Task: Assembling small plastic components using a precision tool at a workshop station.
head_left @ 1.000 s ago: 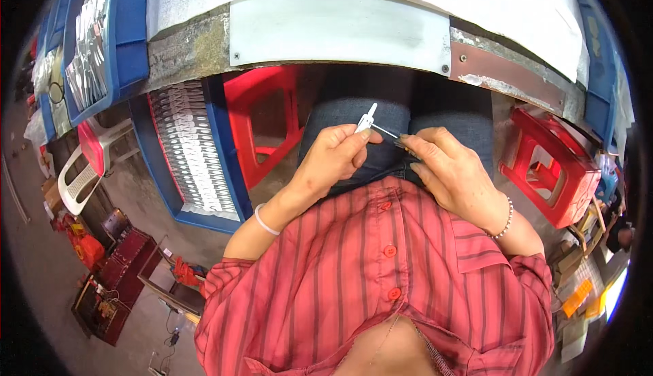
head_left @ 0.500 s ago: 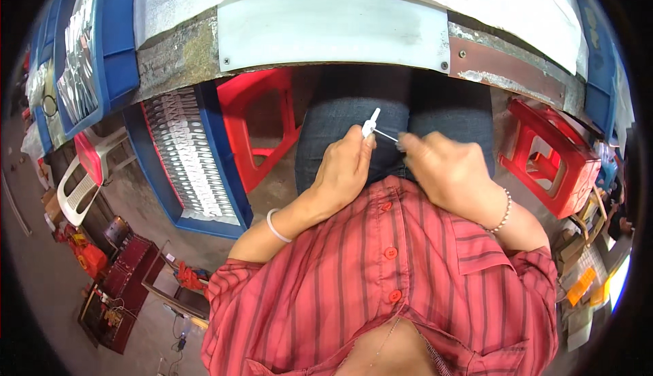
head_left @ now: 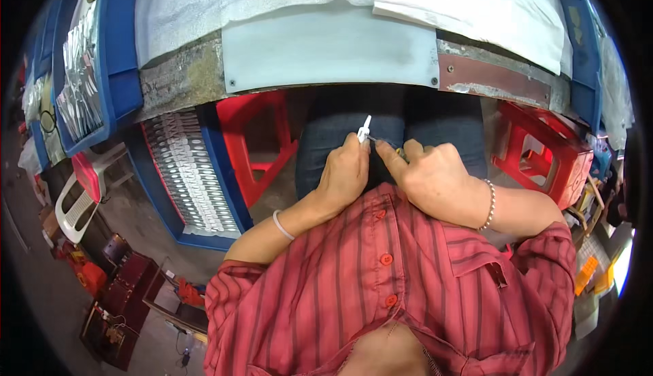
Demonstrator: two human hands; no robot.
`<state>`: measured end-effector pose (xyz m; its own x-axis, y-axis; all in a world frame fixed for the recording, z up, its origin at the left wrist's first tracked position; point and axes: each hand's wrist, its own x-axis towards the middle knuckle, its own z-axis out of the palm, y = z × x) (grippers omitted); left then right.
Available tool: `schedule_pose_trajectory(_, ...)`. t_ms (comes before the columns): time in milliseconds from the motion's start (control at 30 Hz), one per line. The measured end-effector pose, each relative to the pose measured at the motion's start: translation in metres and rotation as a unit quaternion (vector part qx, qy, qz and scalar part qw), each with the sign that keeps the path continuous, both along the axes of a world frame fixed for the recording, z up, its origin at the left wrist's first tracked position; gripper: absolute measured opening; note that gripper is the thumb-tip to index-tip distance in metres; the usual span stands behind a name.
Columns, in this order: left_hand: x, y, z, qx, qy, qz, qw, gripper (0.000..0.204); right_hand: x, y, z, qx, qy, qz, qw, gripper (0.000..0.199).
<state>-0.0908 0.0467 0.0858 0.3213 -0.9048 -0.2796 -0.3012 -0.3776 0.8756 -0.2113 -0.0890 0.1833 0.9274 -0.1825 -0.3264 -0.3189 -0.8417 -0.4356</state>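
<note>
Two hands work close together: the left hand (head_left: 345,175) and the right hand (head_left: 435,179). One small white plastic part (head_left: 364,130) sticks up just above the left fingers (head_left: 354,151). One thin metal tool (head_left: 398,150) lies under the right fingertips (head_left: 388,150). Two red stools stand by, one (head_left: 255,134) left of the fingers, one (head_left: 541,155) right of them. Two blue trays: one (head_left: 187,172) lower left of the fingers, one (head_left: 85,77) farther up left.

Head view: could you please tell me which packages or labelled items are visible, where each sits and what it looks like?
Clear packets: shiny see-through bags, packed in the blue tray on the bench, far left.
Rows of small white parts: in a blue crate on the floor, left of the red stool.
No signs or screens show.
</note>
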Motion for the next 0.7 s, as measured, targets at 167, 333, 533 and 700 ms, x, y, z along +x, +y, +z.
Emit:
schedule_pose_trajectory(167, 0.003, -0.002, -0.008, -0.016, -0.031, 0.007, 0.999, 0.017, -0.005, -0.013, -0.033, 0.476, -0.021, -0.369, 0.798, 0.022)
schedule_pose_trajectory(333, 0.003, 0.001, -0.018, -0.05, -0.002, 0.006, 0.999, 0.017, 0.012, -0.009, 0.002, 0.057, 0.036, -0.066, 0.996, 0.039)
schedule_pose_trajectory(533, 0.0, 0.0, -0.017, -0.021, -0.016, 0.022, 0.999, 0.018, 0.016, -0.01, -0.009, 0.066, 0.05, -0.062, 0.995, 0.032)
schedule_pose_trajectory(700, 0.004, -0.003, -0.014, 0.049, -0.048, -0.005, 0.998, 0.016, -0.001, -0.008, -0.039, 0.379, -0.019, -0.299, 0.876, 0.031)
